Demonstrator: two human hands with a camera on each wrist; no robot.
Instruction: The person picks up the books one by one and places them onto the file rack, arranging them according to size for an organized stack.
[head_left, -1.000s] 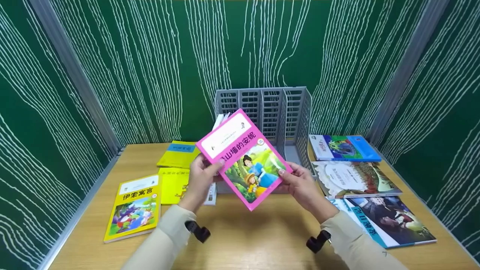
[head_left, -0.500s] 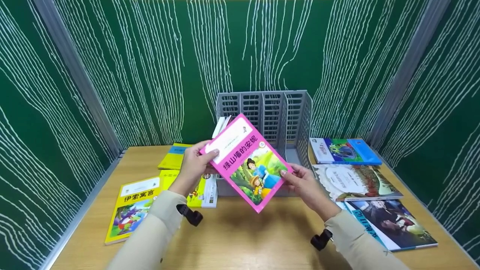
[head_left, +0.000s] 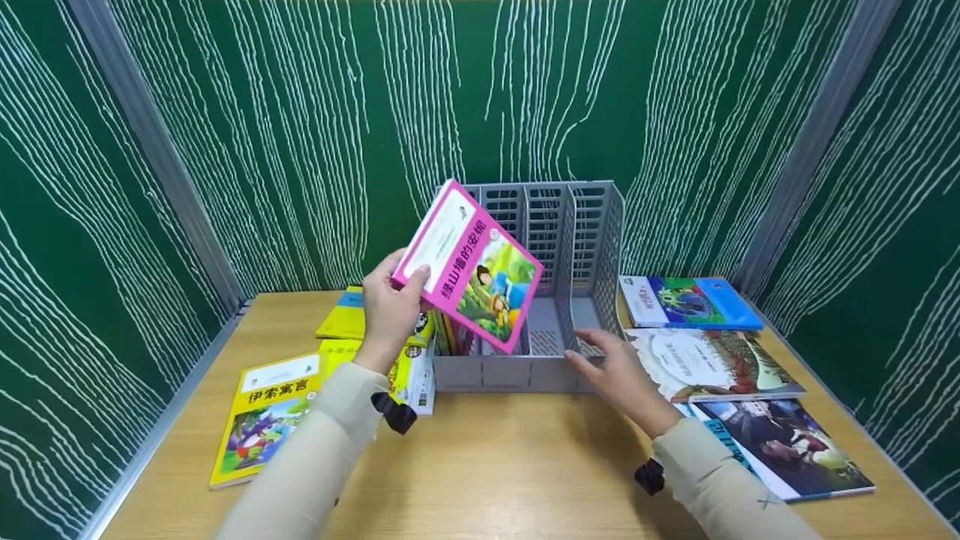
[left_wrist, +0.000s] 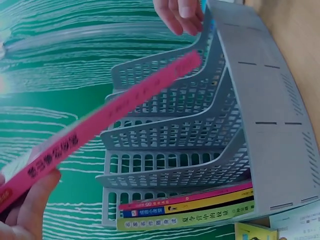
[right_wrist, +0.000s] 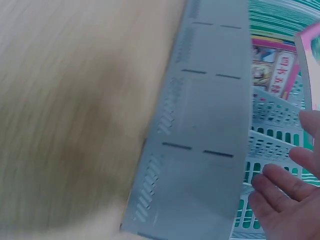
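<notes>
Filing of pink book (head_left: 487,259) into grey rack (head_left: 480,373) seemingly in hand; tilted book probably needs to be straightened upright, then lowered into slot. Book pinched by left hand (head_left: 394,311) at corner, thumb on cover, over rack's left half. Right hand (head_left: 619,375) unladen, fingers parted, near rack's right front.

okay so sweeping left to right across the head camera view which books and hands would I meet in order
Yellow-bordered book, left hand, pink book held in it, right hand, dark-covered book. Books whose order is unclear through overlap are left out.
</notes>
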